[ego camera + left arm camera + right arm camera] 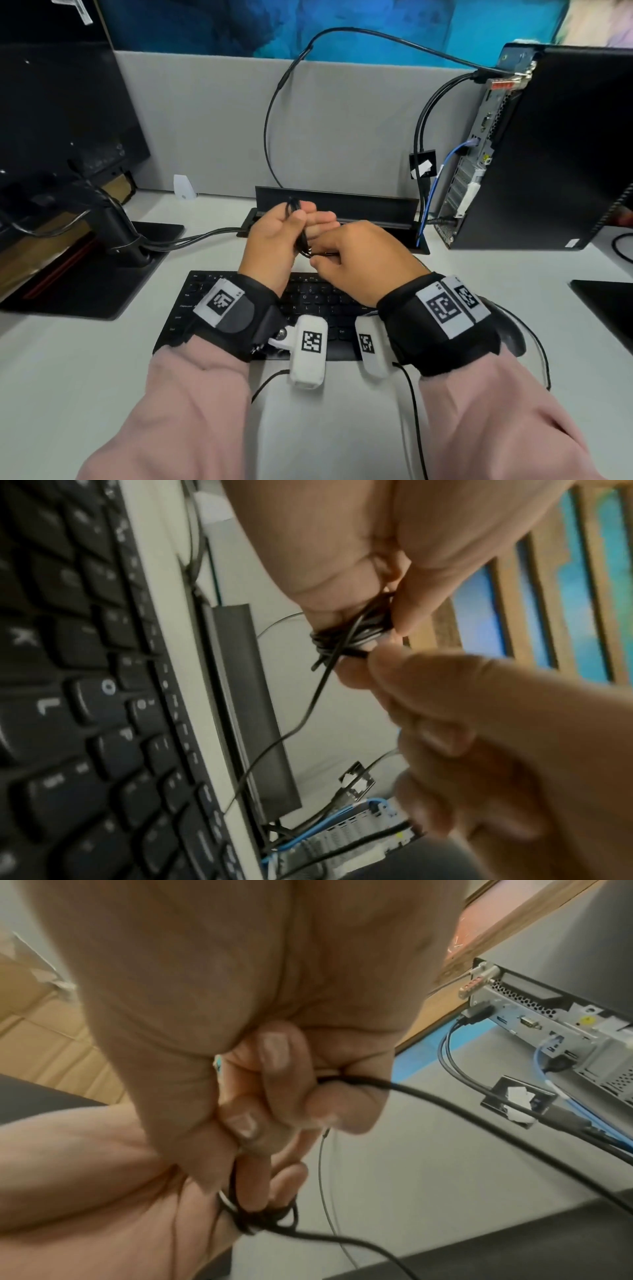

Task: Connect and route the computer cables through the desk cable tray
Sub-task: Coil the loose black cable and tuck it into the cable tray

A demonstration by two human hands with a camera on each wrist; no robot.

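the left hand (274,236) is closed around a small coiled bundle of thin black cable (297,224), thumb and fingers wrapped over it just above the far edge of the black flat keyboard (308,301). the right hand (363,260), touching the left, pinches a loose strand of that same cable between thumb and curled fingers; the fingertips are hidden from the head view. just beyond both hands sits the black metal desk cable tray with its raised lid (342,205), partly covered by the knuckles. the cable's plug end cannot be made out in any view. right of the right hand stands a black desktop computer tower (555,147), its far side cut off, with a blue network cable (442,171) plugged in
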